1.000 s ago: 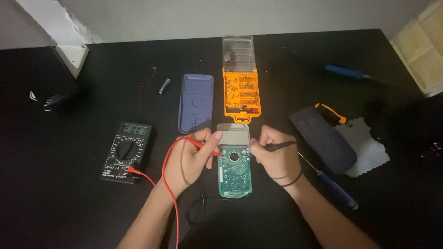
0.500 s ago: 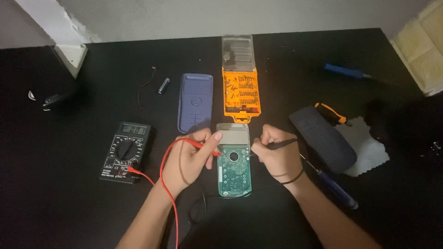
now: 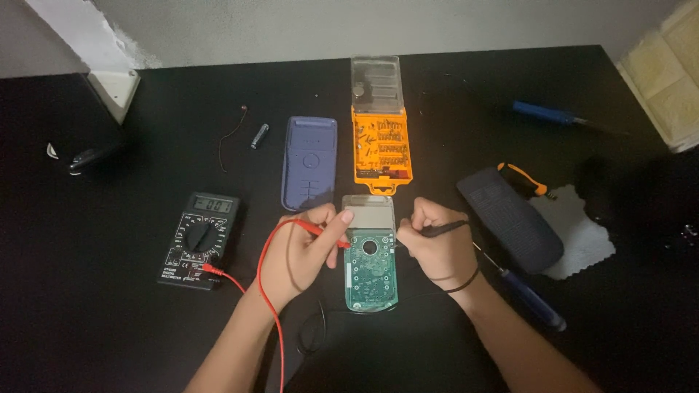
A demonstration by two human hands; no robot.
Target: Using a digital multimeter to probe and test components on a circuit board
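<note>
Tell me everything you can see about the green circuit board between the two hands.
The green circuit board lies flat on the black table, long side pointing away from the person. It looks like bare board with small round pads and fine traces, rounded at the near end. A pale grey display panel sits at its far end. The left hand brings a red probe to its left edge; the right hand brings a black probe to its right edge.

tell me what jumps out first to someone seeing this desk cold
At the centre of the black table, the left hand holds a red probe and the right hand a black probe, both tips at a bare green circuit board. Just beyond it lies a bright orange screwdriver bit case with its clear lid open. A black multimeter lies to the left, its red lead trailing to the left hand.
</note>
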